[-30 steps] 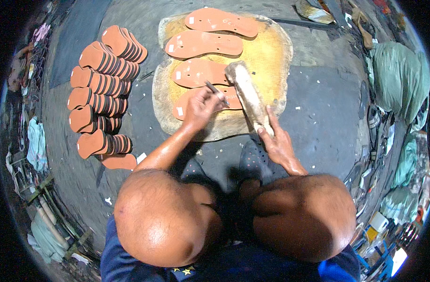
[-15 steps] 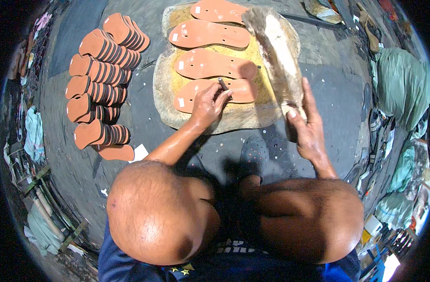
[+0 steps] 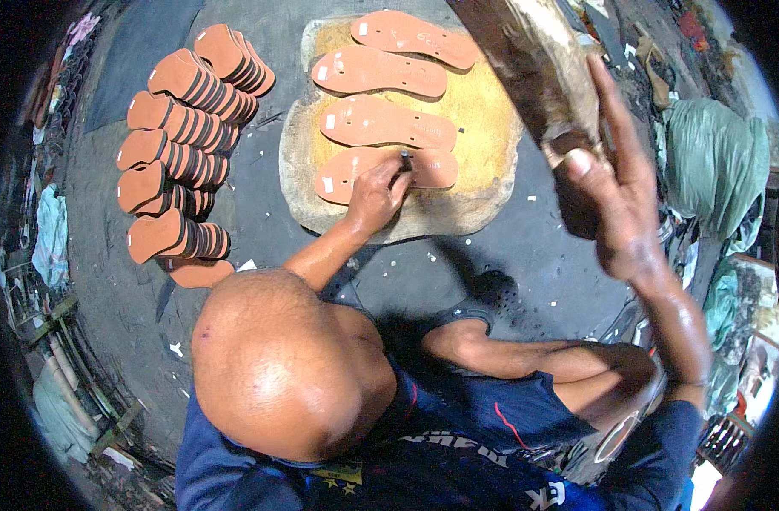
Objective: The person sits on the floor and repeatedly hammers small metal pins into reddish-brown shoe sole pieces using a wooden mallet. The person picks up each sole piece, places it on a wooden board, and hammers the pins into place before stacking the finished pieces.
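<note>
Left hand (image 3: 374, 194) pinches a small dark metal punch (image 3: 404, 157) upright on the nearest orange rubber sandal sole (image 3: 385, 172), which runs left-right on the yellow-stained stone slab (image 3: 483, 111). Right hand (image 3: 619, 200) has a worn wooden mallet (image 3: 538, 72) clenched, raised up-right of the punch.

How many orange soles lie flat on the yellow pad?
4, in a column on the yellow pad: farthest, second, third, nearest, under the left hand. None appears hidden.
</note>
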